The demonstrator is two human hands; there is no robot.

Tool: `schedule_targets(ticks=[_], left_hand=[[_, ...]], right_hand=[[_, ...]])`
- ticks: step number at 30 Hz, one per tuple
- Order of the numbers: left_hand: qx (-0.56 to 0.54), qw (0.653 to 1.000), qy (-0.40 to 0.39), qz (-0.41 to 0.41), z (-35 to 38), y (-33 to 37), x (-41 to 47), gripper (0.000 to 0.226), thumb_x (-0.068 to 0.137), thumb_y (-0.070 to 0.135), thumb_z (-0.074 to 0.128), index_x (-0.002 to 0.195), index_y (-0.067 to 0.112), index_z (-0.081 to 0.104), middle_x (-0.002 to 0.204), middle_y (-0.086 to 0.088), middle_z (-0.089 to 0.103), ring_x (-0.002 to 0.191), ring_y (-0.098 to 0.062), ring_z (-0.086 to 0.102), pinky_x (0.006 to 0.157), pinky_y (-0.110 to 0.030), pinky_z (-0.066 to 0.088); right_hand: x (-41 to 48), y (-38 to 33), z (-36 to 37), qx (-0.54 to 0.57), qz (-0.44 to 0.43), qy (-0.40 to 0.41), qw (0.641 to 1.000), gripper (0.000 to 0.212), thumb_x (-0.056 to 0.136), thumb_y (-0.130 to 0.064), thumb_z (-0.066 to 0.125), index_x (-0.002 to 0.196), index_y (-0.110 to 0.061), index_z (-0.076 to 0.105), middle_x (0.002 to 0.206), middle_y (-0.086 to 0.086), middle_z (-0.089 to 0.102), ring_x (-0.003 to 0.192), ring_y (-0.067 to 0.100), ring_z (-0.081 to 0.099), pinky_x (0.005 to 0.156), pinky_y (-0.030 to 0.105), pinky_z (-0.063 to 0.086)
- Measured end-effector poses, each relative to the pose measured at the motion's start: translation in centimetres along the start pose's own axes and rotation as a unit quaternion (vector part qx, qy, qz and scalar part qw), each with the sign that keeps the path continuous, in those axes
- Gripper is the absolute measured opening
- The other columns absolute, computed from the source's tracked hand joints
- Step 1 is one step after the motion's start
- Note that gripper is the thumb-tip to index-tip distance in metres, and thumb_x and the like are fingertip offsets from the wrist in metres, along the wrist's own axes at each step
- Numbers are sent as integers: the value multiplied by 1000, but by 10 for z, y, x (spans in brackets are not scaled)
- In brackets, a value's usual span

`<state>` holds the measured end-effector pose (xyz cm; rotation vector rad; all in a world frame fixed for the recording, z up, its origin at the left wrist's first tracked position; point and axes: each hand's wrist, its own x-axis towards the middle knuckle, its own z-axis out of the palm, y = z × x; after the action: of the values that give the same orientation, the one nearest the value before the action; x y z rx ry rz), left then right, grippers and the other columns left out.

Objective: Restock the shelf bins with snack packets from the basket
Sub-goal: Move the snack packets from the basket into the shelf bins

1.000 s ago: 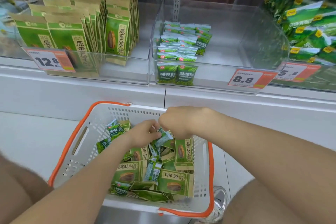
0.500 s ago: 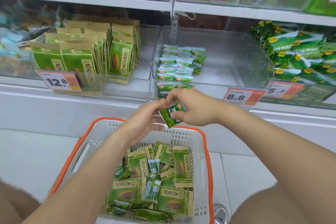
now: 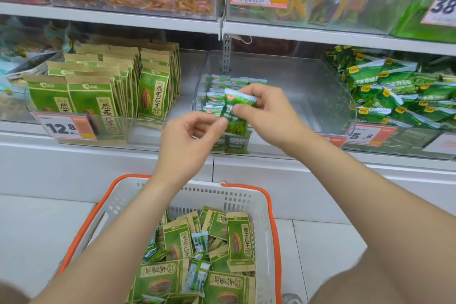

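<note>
While the right hand pinches the small glossy green snack packet by its right side and the left hand pinches its lower left edge, both grips are narrow and full. The packet's long axis stands roughly upright. It hangs at the front wall of the clear plastic shelf bin, with matching rows directly behind. The right hand is nearer the bin, so it likely carries the packet forward.

The right grip pinches a small green packet at the front of the clear shelf bin, the left grip pinching its lower left edge; below, the orange-rimmed basket holds mixed green packets
</note>
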<state>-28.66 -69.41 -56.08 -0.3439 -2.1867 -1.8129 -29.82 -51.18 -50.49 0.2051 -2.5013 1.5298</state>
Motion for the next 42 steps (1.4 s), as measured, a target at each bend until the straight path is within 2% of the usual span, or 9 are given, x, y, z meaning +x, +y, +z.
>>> schedule_targets(ticks=[5,11,14,19,25,28,32,36,42], left_hand=[[276,928,93,232,11,5,21,5,90,18,70,94,18,68,91,3,58,90,-23,54,79,-38,42],[477,841,-9,256,23,-2,45,19,90,31,57,102,22,69,104,3,65,115,-29,52,103,-52,31],[501,836,-20,224,26,-14,47,29,94,34,46,93,21,73,96,3,69,107,-26,55,106,-54,32],[505,831,8,232,29,-24,46,31,93,30,46,86,18,74,83,1,70,94,-28,55,83,-47,41],[520,819,16,241,31,-26,46,30,94,29,46,86,19,73,83,2,71,94,-28,55,85,-46,39],[522,817,18,246,29,-26,45,31,96,30,45,86,19,73,85,3,71,96,-28,55,89,-46,39],[485,832,12,267,25,-26,45,29,98,32,47,91,19,73,87,4,70,99,-27,56,99,-47,37],[445,851,9,277,23,-26,44,25,100,34,51,96,20,72,94,4,68,103,-27,58,101,-47,37],[409,830,131,357,15,-27,20,13,101,23,64,95,15,73,107,-3,69,102,-33,58,88,-47,43]], right_hand=[[38,8,-19,-60,57,141,987,12,97,-27,61,106,-20,65,81,-7,63,73,14,60,61,27,42],[84,52,-38,-291,135,81,944,33,93,-18,63,124,-6,62,124,19,62,112,34,53,81,36,45],[99,66,-37,-351,165,30,921,35,94,-20,72,121,-2,58,126,19,59,108,32,49,79,35,42],[120,74,-29,-360,206,18,910,29,95,-15,71,114,-4,54,124,21,53,103,31,47,73,33,38],[130,78,-18,-314,195,49,928,93,87,-12,80,157,0,20,127,16,50,116,33,55,77,32,45],[129,76,-19,-289,205,88,931,109,83,-17,88,158,-2,11,141,22,47,123,38,57,90,38,51],[121,74,-26,-323,211,73,920,84,81,-28,90,145,-4,41,140,21,47,119,40,59,89,38,50],[99,62,-27,-401,107,64,908,35,91,-8,66,125,-8,56,131,20,51,110,44,59,86,41,49],[37,9,-9,-332,-112,34,936,16,83,-16,56,92,-21,69,73,-6,69,79,22,66,84,37,54]])
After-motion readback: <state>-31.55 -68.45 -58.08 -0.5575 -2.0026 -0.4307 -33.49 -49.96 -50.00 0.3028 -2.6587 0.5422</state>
